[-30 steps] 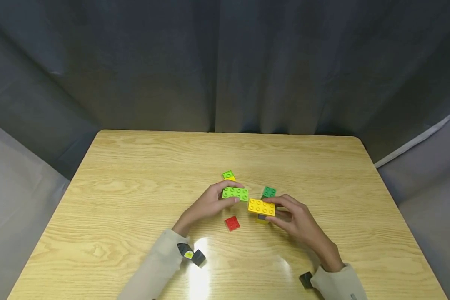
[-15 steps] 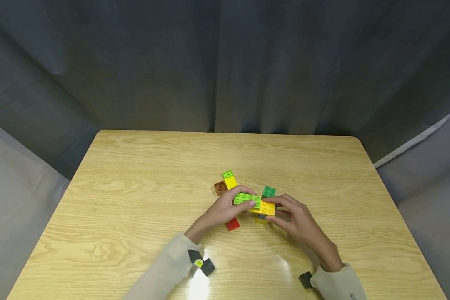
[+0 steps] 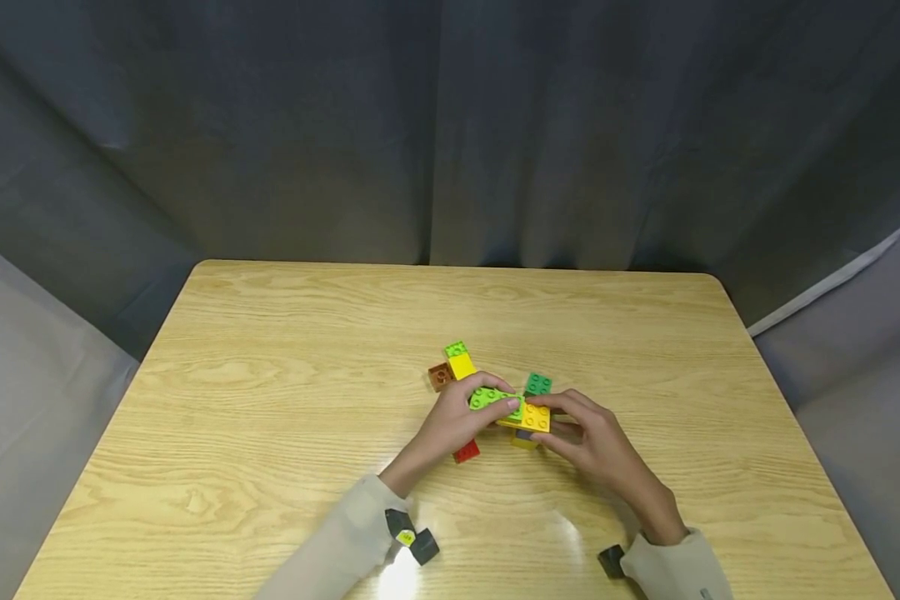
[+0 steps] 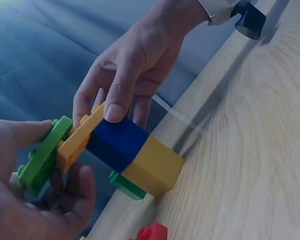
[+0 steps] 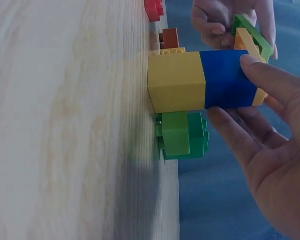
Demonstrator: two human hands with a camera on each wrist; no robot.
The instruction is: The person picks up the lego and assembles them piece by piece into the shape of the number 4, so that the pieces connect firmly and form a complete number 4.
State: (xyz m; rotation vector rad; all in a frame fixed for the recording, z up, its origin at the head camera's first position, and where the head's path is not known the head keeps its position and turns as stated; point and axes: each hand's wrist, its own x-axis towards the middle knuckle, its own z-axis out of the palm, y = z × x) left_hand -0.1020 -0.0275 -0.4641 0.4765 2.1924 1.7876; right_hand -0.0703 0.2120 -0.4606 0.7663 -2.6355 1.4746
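The fingers of the left hand (image 3: 457,418) pinch a light green plate (image 3: 487,397), thumb on its studded top. The fingers of the right hand (image 3: 598,439) grasp the upper part of a stack, the thumb on its blue block (image 5: 227,80). On top of that block lies a yellow plate (image 3: 537,416); beneath it, a yellow block (image 5: 176,82) stands upright on the table (image 3: 270,392). The green plate overlaps the yellow plate's left end; whether the two are pressed fully together, I cannot tell.

Just beyond the stack sits a dark green block (image 3: 537,383). A red brick (image 3: 467,452) lies near the left wrist, partly hidden by that hand. Past the left hand, a long yellow piece (image 3: 461,365) carries a light green brick (image 3: 456,348) at its far end, with a brown brick (image 3: 440,377) beside it. Pale sleeves (image 3: 345,533) cover both forearms, and a dark curtain (image 3: 307,150) hangs behind the table.
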